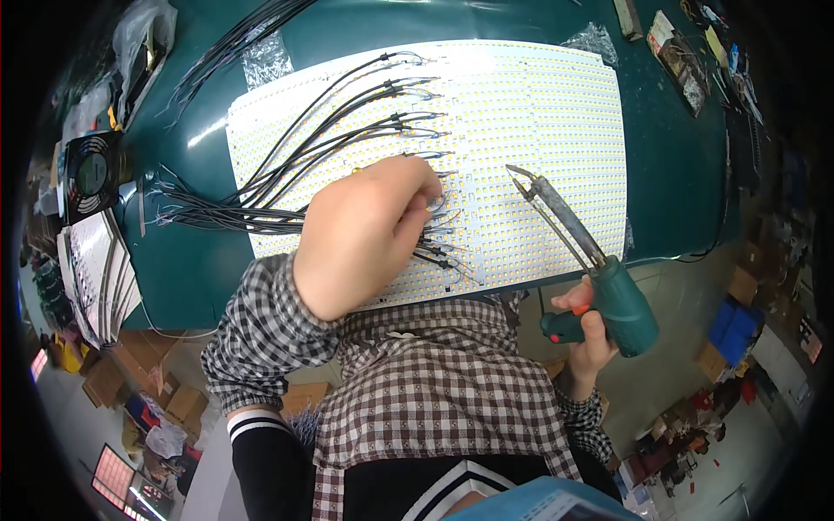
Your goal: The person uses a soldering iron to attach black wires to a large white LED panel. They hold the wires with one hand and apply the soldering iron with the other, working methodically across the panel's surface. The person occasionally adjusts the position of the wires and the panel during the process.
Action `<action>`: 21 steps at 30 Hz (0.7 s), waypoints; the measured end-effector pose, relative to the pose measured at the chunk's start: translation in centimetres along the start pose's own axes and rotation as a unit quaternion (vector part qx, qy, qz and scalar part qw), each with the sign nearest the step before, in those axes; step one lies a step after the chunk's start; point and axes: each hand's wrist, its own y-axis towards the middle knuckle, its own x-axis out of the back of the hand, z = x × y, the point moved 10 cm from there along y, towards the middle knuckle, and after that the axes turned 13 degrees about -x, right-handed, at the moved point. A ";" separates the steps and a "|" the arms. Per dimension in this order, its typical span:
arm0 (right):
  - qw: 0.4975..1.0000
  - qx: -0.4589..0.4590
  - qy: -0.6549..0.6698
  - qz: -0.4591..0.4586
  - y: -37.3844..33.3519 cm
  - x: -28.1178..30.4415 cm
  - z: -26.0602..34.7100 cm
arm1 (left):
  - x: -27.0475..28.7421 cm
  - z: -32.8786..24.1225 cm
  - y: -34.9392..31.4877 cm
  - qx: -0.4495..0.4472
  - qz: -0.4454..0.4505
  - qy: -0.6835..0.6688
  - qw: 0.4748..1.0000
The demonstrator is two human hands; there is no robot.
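A wide white LED board, dotted with rows of small yellow chips, lies on the green table. Black cables fan out over its left half, their thin stripped ends resting along a line near the middle. Over these ends my left hand is closed in a pinch; its fingertips are partly hidden, and what they hold does not show. My right hand grips the green handle of a soldering gun at the board's near right edge. The gun's metal tip points up and left above the board, apart from the cables.
A black fan stands at the table's left edge, with a stack of white panels below it. More black cables lie at the far left. A worn, dirty block sits at the far right.
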 end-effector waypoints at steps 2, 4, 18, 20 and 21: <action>1.000 -0.003 -0.003 -0.007 0.0 0.1 -0.1 | 0.4 -1.0 -0.1 -0.034 -0.011 0.055 0.998; 1.000 -0.003 -0.005 -0.007 0.0 0.1 -0.1 | 0.2 -0.8 0.0 -0.030 0.024 0.040 0.998; 1.000 0.002 -0.021 0.006 0.1 -0.1 0.3 | 0.9 -0.9 0.2 -0.064 -0.055 0.045 0.995; 1.000 0.004 -0.023 0.013 0.1 -0.4 0.5 | 0.4 -1.2 0.1 -0.060 -0.059 0.027 0.996; 1.000 0.001 0.001 0.016 0.1 -0.3 0.4 | 0.2 -1.2 0.2 -0.066 -0.059 0.015 0.996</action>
